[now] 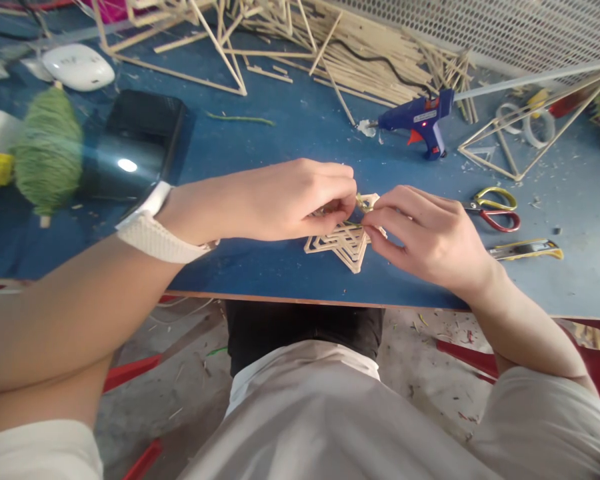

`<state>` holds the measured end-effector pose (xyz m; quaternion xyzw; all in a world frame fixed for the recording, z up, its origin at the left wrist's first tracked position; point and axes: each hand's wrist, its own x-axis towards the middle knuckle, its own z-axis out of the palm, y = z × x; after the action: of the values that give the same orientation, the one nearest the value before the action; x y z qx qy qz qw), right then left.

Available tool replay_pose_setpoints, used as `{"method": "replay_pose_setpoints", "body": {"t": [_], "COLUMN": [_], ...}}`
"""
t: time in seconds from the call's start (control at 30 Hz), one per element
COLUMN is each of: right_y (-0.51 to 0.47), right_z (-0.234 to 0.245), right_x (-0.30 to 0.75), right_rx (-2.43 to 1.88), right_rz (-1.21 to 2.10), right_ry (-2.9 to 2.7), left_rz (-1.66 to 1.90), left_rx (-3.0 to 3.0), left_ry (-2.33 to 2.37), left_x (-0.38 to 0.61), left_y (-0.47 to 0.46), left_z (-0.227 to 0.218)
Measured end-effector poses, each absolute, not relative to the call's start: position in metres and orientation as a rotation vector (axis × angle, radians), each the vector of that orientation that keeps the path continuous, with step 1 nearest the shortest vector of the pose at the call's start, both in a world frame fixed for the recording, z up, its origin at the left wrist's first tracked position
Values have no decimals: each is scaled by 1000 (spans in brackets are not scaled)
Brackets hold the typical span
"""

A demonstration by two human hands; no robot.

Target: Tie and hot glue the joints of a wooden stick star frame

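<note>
A flat star of nested thin wooden sticks (353, 252) lies near the front edge of the blue table, its upper part hidden by my fingers. Green yarn (353, 223) shows in small bits across the star, between my fingertips. My left hand (305, 200) is closed over the star's upper left, thumb and fingers pinched at the yarn; its exact grip is partly hidden. From the right, my right hand (425, 233) pinches the yarn at the star's right side, thumb and forefinger together.
A blue glue gun (420, 120) with a lit red light rests behind my right hand. Scissors (497, 210) and a yellow cutter knife (527, 249) lie at right. Left are a green yarn spool (49, 150), a phone (137, 143) and a white mouse (79, 67). Wooden sticks (370, 60) fill the back.
</note>
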<state>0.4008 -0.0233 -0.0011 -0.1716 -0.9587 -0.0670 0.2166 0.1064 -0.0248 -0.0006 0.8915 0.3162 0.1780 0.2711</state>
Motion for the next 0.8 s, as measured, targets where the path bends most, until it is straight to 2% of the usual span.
{"method": "replay_pose_setpoints", "body": {"t": [0.23, 0.8], "right_y": [-31, -21], "right_z": [3, -6], "right_x": [400, 402], "right_rx": [-513, -523], "right_rz": [-401, -88], "right_ry": [-2706, -2623], "left_rz": [470, 649], "left_rx": [2414, 2343], "left_ry": [815, 853], "left_x": [105, 110], "left_y": [-22, -28], "left_z": [-3, -4]}}
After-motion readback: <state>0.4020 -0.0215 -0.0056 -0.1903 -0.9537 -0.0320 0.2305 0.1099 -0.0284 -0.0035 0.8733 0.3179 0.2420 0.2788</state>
